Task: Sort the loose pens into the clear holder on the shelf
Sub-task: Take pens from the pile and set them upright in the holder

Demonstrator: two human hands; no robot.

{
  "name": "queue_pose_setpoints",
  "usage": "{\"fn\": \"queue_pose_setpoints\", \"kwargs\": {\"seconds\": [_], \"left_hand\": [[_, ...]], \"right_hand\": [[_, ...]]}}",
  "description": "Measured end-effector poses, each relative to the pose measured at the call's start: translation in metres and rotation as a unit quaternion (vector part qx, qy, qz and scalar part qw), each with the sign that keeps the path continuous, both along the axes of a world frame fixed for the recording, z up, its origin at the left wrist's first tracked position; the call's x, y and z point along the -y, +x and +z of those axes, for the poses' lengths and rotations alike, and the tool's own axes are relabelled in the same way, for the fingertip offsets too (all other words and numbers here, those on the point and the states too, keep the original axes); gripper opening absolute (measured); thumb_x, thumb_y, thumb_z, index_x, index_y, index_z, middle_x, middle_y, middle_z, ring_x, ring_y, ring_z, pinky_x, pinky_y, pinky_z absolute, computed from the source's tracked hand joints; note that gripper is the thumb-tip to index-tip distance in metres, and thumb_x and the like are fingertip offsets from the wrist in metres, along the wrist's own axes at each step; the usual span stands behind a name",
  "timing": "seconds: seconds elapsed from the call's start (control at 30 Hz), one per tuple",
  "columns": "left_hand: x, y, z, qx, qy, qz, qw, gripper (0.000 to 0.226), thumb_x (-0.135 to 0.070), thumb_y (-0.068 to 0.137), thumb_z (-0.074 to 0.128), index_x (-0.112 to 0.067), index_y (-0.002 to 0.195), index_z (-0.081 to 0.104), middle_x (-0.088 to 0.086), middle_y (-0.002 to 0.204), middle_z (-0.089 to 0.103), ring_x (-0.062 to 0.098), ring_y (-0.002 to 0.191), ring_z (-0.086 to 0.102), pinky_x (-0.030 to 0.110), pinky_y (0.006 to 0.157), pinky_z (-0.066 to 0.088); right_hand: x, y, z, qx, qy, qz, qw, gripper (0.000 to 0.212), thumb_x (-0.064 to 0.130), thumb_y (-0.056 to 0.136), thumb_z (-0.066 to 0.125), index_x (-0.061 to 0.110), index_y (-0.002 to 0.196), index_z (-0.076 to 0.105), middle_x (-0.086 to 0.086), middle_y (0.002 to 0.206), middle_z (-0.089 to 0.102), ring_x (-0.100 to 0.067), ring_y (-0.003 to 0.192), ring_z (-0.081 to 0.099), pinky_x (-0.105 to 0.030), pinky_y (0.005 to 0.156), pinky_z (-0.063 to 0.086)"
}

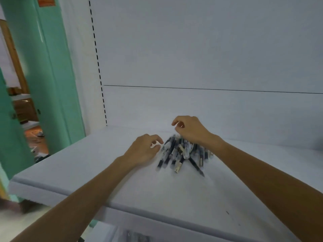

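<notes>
A pile of dark pens [181,152] lies on the white shelf [87,163]. The left hand [143,149] sits just beside it, fingers loosely bent, holding nothing. The right hand [189,129] curls over the pile's far end; I cannot tell if it holds anything.

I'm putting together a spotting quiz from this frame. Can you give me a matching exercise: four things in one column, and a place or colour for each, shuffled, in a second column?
Column one
1. left hand
2. right hand
3. pile of pens
4. door-like panel

Column two
A. green, at the far left of the view
B. just left of the pile, fingers curled toward it
C. over the pile's far end
D. lying on the white shelf, between the two hands

Pairs: 1-B, 2-C, 3-D, 4-A
</notes>
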State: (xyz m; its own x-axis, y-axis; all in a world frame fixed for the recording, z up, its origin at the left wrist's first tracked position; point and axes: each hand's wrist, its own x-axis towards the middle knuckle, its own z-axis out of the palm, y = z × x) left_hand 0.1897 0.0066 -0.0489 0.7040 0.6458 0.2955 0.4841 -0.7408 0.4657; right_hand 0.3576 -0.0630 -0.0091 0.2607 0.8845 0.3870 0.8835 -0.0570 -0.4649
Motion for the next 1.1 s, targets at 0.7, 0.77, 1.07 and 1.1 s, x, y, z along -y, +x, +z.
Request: {"fn": "queue_pose_setpoints", "kwargs": {"seconds": [0.7, 0.77, 1.07, 1.1], "left_hand": [[-0.06, 0.002, 0.004, -0.167, 0.034, -0.117, 0.978, 0.023, -0.045, 0.087, 0.049, -0.024, 0.094, 0.047, -0.001, 0.094, 0.045, 0.019, 0.082, 0.051, 0.031, 0.073, 0.043], [-0.067, -0.008, 0.003, -0.161, 0.019, -0.09, 0.983, 0.03, -0.047, 0.084, 0.052, -0.019, 0.094, 0.05, -0.002, 0.089, 0.045, 0.017, 0.079, 0.05, 0.028, 0.068, 0.04], [-0.091, -0.057, 0.002, -0.086, -0.082, -0.062, 0.991, 0.024, -0.027, 0.087, 0.056, -0.021, 0.11, 0.054, 0.001, 0.095, 0.06, 0.019, 0.083, 0.056, 0.028, 0.071, 0.043], [-0.089, -0.058, 0.001, -0.081, -0.087, -0.058, 0.991, 0.026, -0.029, 0.089, 0.054, -0.019, 0.113, 0.052, 0.004, 0.098, 0.062, 0.02, 0.084, 0.057, 0.029, 0.072, 0.043]], "right_hand": [[-0.036, -0.027, -0.022, 0.124, -0.175, -0.077, 0.974, 0.019, 0.028, 0.09, 0.054, 0.018, 0.099, 0.067, 0.002, 0.104, 0.066, -0.014, 0.092, 0.057, -0.028, 0.082, 0.047], [-0.039, -0.036, -0.023, 0.13, -0.186, -0.08, 0.971, 0.019, 0.034, 0.089, 0.058, 0.02, 0.097, 0.067, 0.004, 0.1, 0.064, -0.011, 0.087, 0.055, -0.027, 0.079, 0.046], [-0.037, -0.077, -0.013, 0.043, -0.222, -0.05, 0.973, 0.025, 0.015, 0.087, 0.053, 0.025, 0.104, 0.068, 0.011, 0.092, 0.056, -0.008, 0.088, 0.053, -0.018, 0.075, 0.044], [-0.037, -0.081, -0.013, 0.047, -0.228, -0.051, 0.971, 0.025, 0.015, 0.087, 0.054, 0.026, 0.104, 0.068, 0.01, 0.094, 0.058, -0.008, 0.087, 0.054, -0.016, 0.071, 0.044]]}}
